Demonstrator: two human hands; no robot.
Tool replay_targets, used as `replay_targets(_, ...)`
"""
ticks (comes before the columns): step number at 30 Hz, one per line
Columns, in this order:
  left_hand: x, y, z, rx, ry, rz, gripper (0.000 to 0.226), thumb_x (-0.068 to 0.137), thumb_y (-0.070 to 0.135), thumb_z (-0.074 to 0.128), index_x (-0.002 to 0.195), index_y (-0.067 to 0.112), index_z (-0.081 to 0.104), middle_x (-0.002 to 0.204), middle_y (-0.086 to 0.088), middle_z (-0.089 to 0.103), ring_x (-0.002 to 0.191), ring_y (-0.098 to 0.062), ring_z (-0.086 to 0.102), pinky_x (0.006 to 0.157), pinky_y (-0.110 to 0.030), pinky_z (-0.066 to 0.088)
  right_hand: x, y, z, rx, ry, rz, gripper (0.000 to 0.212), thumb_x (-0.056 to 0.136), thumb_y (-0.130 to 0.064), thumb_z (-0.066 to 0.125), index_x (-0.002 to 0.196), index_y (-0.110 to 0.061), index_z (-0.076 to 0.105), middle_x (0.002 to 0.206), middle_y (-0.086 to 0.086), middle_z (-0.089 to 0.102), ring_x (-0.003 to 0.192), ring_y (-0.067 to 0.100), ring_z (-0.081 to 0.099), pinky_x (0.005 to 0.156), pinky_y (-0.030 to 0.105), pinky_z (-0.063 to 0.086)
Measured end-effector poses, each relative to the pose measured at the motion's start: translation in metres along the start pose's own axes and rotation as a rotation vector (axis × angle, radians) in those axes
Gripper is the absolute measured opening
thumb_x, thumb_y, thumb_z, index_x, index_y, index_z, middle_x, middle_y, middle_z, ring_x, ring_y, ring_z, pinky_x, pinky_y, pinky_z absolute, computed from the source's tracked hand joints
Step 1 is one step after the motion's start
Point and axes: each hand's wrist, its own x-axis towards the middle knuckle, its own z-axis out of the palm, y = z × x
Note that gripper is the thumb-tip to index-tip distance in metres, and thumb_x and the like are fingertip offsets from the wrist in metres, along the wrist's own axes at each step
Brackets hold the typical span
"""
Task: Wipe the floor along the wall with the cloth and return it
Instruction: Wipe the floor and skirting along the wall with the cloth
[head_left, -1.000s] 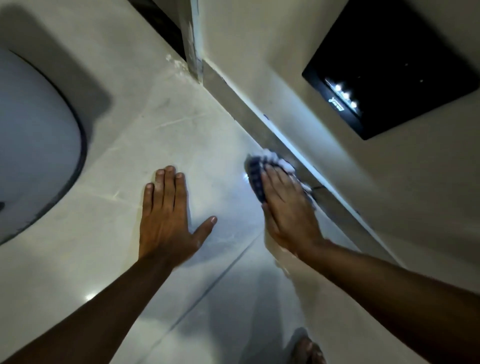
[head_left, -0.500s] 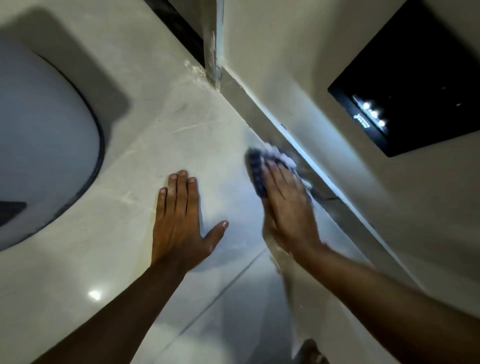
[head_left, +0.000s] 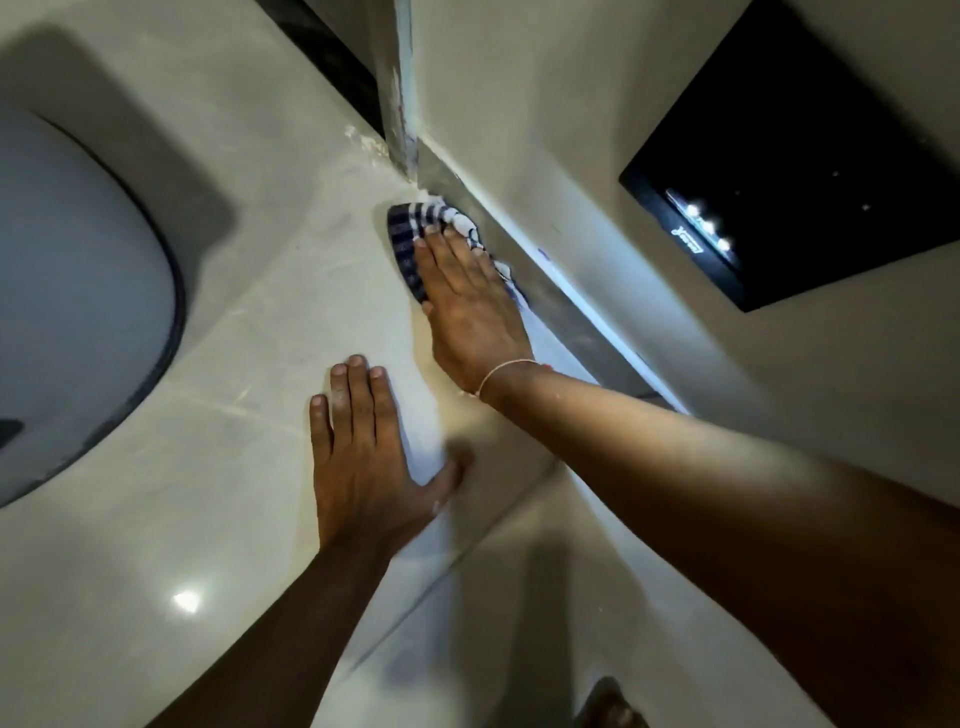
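Note:
A blue-and-white checked cloth (head_left: 415, 236) lies bunched on the pale tiled floor (head_left: 270, 322), right against the grey skirting (head_left: 550, 291) of the wall. My right hand (head_left: 470, 306) presses flat on top of the cloth, fingers pointing towards the corner by the door frame; much of the cloth is hidden under the palm. A thin string bracelet circles that wrist. My left hand (head_left: 363, 457) rests flat on the floor nearer to me, fingers spread, holding nothing.
A large white rounded object with a dark rim (head_left: 78, 312) sits on the floor at the left. A black panel with small lights (head_left: 800, 171) hangs on the wall at the right. A door frame (head_left: 400, 104) meets the corner. A foot (head_left: 610, 706) shows at the bottom.
My right hand has slid the cloth along the skirting away from me, towards the corner by the door frame. My left hand stays planted on the floor.

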Motion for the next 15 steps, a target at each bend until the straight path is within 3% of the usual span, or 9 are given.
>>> replay_targets(4, -0.011, 0.002, 0.002, -0.013, -0.026, 0.056, 0.122, 0.077, 0.09, 0.029, 0.16, 0.004, 0.007, 0.171, -0.02, 0.007, 0.159, -0.036, 0.004, 0.128, -0.055, 0.011, -0.114, 0.064, -0.015, -0.054, -0.065, -0.129, 0.063, 0.096, -0.013, 0.041, 0.154, -0.011, 0.016, 0.163, 0.008, 0.02, 0.152, 0.021, 0.014, 0.124, 0.041, 0.015)
replay_targets(7, -0.017, -0.001, 0.001, -0.022, -0.029, 0.082, 0.12, 0.078, 0.09, 0.032, 0.16, 0.005, 0.01, 0.171, -0.018, 0.009, 0.159, -0.035, 0.004, 0.127, -0.055, 0.013, -0.239, 0.115, -0.027, -0.122, -0.122, -0.031, 0.061, 0.099, -0.025, 0.038, 0.154, -0.014, 0.014, 0.16, 0.011, 0.029, 0.151, 0.023, 0.019, 0.119, 0.046, 0.027)
replay_targets(9, -0.017, -0.001, 0.003, -0.019, -0.017, 0.079, 0.119, 0.079, 0.09, 0.031, 0.16, 0.005, 0.01, 0.171, -0.018, 0.008, 0.159, -0.035, 0.004, 0.127, -0.055, 0.014, -0.28, 0.124, -0.031, -0.108, -0.154, 0.046, 0.062, 0.099, -0.029, 0.034, 0.155, -0.018, 0.009, 0.159, 0.009, 0.03, 0.15, 0.024, 0.02, 0.119, 0.043, 0.026)
replay_targets(12, -0.017, -0.002, 0.006, -0.006, -0.014, 0.079, 0.119, 0.079, 0.09, 0.032, 0.16, 0.005, 0.009, 0.171, -0.017, 0.007, 0.159, -0.034, 0.003, 0.128, -0.054, 0.013, -0.233, 0.104, -0.019, -0.08, -0.104, 0.07, 0.06, 0.099, -0.029, 0.032, 0.155, -0.018, 0.012, 0.159, 0.007, 0.03, 0.147, 0.027, 0.028, 0.12, 0.041, 0.023)
replay_targets(15, -0.017, 0.0, 0.007, 0.026, -0.023, 0.08, 0.121, 0.079, 0.09, 0.03, 0.16, 0.005, 0.006, 0.171, -0.019, 0.006, 0.159, -0.035, 0.003, 0.128, -0.054, 0.011, -0.145, 0.064, -0.005, -0.052, -0.011, 0.081, 0.059, 0.099, -0.027, 0.039, 0.154, -0.014, 0.019, 0.16, 0.008, 0.028, 0.149, 0.023, 0.023, 0.123, 0.039, 0.014)
